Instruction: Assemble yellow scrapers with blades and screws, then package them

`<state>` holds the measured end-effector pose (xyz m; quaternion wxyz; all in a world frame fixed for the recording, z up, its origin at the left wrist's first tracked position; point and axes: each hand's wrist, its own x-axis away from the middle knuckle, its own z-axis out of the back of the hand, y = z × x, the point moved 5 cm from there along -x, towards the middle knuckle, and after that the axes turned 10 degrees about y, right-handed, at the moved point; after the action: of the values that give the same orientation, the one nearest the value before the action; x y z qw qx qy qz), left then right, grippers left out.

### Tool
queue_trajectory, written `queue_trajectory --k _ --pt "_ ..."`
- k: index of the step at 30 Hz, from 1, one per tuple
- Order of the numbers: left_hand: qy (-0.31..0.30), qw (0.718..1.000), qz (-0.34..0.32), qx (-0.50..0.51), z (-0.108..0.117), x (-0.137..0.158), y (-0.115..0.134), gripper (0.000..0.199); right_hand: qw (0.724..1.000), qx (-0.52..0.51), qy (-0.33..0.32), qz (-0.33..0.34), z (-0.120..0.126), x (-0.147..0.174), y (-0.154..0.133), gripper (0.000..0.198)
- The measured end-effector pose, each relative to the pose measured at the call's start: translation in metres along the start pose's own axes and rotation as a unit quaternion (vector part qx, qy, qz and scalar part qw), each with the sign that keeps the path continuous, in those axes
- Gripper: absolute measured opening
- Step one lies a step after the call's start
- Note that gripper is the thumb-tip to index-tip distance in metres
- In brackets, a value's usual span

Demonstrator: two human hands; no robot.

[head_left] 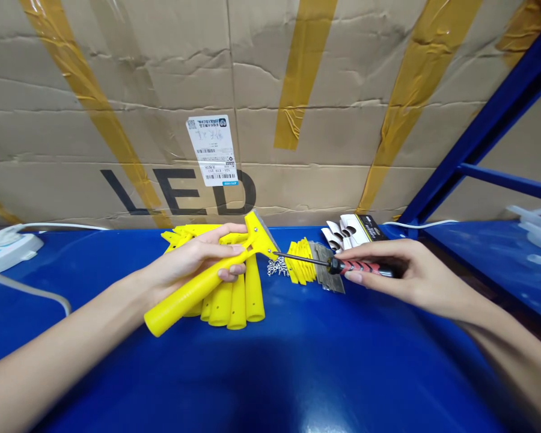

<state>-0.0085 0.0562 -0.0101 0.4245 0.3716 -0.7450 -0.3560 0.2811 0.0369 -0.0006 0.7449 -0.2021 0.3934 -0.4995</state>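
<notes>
My left hand is closed around the neck of a yellow scraper, whose wide head with a metal blade points up and right. Two screws show in that head. In my right hand is a screwdriver with a red and black handle; its tip is at the lower screw of the scraper head. Behind my left hand lie several yellow scraper handles. Beneath the screwdriver shaft are a small heap of screws, a row of yellow plastic pieces and a stack of grey metal blades.
A large cardboard box stands along the back of the blue table. White and black printed packaging lies at the back right. A white power strip with cables is at left, a blue metal frame at right.
</notes>
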Motion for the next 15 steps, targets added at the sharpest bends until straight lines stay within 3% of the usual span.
queue_trajectory --k 10,15 --pt "-0.010 1.000 0.007 0.005 -0.0024 0.0028 0.0009 0.045 1.000 -0.012 0.004 0.004 -0.0024 0.0000 -0.0004 0.026" --pt "-0.005 1.000 -0.009 -0.021 -0.0015 0.0022 -0.0027 0.041 0.995 0.049 0.021 0.081 -0.0056 0.0005 -0.0091 0.026"
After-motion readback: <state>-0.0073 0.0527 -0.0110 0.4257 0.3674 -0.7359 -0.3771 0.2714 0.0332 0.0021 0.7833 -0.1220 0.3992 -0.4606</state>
